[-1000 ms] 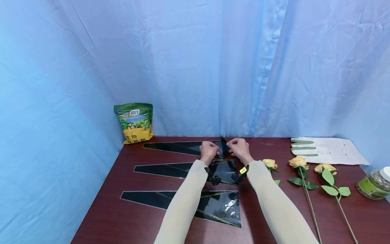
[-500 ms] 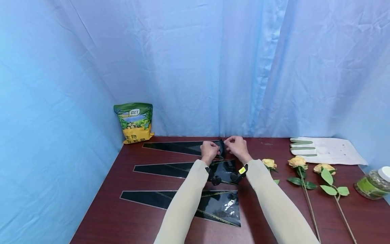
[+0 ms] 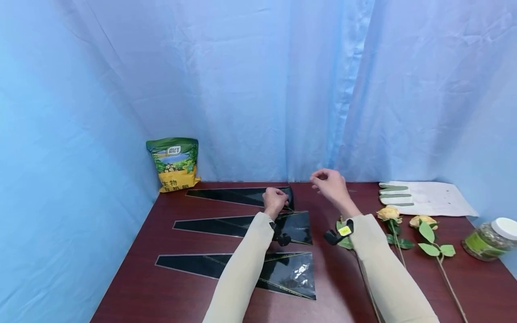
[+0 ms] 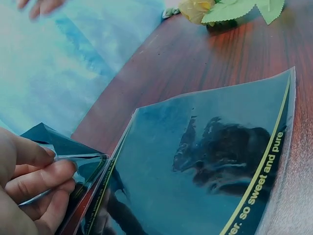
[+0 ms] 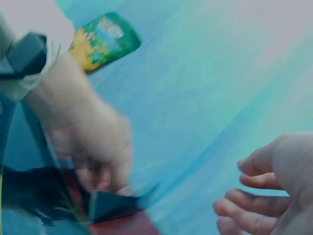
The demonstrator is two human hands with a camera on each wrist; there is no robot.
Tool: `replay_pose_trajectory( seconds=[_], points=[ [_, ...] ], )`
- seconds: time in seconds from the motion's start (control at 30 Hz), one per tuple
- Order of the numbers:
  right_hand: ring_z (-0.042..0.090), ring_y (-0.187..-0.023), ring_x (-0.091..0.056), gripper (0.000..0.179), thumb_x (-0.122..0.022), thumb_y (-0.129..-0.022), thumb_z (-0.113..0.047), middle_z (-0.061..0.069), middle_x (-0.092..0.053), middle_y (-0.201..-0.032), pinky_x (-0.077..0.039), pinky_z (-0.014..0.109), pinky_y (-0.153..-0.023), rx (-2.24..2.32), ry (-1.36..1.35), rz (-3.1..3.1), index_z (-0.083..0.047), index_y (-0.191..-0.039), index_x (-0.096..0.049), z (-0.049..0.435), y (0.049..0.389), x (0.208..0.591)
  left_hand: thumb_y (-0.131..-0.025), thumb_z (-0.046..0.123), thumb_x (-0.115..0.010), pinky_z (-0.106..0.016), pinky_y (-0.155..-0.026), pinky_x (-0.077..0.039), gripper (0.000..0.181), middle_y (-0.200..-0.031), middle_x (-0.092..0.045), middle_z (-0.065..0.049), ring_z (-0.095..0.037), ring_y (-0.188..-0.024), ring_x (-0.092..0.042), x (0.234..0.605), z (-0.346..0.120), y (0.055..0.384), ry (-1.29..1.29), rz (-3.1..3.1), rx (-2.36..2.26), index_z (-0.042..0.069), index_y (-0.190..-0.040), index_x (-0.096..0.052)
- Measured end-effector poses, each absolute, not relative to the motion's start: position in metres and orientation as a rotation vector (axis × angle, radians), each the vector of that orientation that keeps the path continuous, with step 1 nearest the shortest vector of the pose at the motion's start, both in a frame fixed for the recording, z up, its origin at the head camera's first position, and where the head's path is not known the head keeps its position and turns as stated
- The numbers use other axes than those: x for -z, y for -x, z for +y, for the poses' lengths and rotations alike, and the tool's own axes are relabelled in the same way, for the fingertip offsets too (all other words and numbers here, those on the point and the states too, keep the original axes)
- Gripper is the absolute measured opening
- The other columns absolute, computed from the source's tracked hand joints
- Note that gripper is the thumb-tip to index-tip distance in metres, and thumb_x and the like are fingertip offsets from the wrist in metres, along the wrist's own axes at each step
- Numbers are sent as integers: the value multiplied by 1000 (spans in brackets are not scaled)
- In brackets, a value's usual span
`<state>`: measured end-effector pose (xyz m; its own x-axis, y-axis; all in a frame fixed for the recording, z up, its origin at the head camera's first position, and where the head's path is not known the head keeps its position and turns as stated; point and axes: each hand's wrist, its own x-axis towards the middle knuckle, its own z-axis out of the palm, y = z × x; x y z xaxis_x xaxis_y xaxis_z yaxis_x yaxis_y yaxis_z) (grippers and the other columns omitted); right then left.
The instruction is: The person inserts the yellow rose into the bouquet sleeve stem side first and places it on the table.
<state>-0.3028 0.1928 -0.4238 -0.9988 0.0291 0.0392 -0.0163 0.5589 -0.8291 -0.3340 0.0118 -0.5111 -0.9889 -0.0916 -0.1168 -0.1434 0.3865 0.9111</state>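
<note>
My left hand [image 3: 275, 200] pinches the right end of the farthest black flower sleeve [image 3: 234, 194], a tapered plastic wrapper lying at the back of the table. In the left wrist view, thumb and fingers of the left hand [image 4: 36, 183] hold its lifted corner [image 4: 68, 142]. My right hand [image 3: 332, 186] hovers to the right of the sleeve, fingers loosely bent with nothing in them. A second black sleeve [image 4: 171, 147] with yellow lettering lies flat just nearer, partly under the left forearm. Nearest is a third sleeve [image 3: 190, 261], crossed by the left arm.
A green and yellow fertilizer bag [image 3: 173, 165] stands at back left. Yellow roses [image 3: 389, 213] on long stems lie to the right, one partly under the right arm. Beyond them are a white glove [image 3: 432, 197] and a white-lidded jar [image 3: 490, 240]. Blue curtains [image 3: 242, 89] surround the table.
My right hand has moved up and to the right, away from the far sleeve's end. The left hand keeps its pinch there, and the sleeve's raised flap has sunk lower.
</note>
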Motion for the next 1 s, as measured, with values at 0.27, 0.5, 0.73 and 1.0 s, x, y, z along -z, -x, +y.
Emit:
replay_pose_trajectory(
  seconds=[0.27,0.5,0.73,1.0],
  points=[
    [7,-78,-70,32,-59,-100,-32,19,-75,-106,-57,26,-69,-1280,-74,-2730,-7,-119,-68,228,253,385,-92,11,-69,-31,-66,-55,16,-87,-78,-11,-17,-71,-71,511,14,334,228,2594,-1695,4,-83,-80],
    [7,-78,-65,35,-61,-99,-35,17,-75,-100,-49,27,-66,-1115,-48,-2769,-6,-118,-68,263,209,385,-93,11,-69,-34,-71,-56,18,-87,-79,-10,-16,-71,-71,512,14,333,215,2613,-1688,5,-79,-79],
    [16,-87,-72,38,-60,-99,-37,20,-75,-108,-48,28,-65,-1030,31,-2827,-7,-122,-66,287,179,405,-93,11,-68,-35,-74,-57,18,-88,-78,-10,-17,-73,-71,512,13,333,223,2605,-1684,5,-81,-80],
    [14,-82,-74,44,-63,-98,-31,25,-71,-117,-52,26,-61,-1081,105,-2899,0,-129,-61,304,148,440,-93,11,-69,-34,-71,-55,17,-90,-79,-9,-17,-73,-71,511,14,332,229,2600,-1670,6,-81,-80]
  ],
)
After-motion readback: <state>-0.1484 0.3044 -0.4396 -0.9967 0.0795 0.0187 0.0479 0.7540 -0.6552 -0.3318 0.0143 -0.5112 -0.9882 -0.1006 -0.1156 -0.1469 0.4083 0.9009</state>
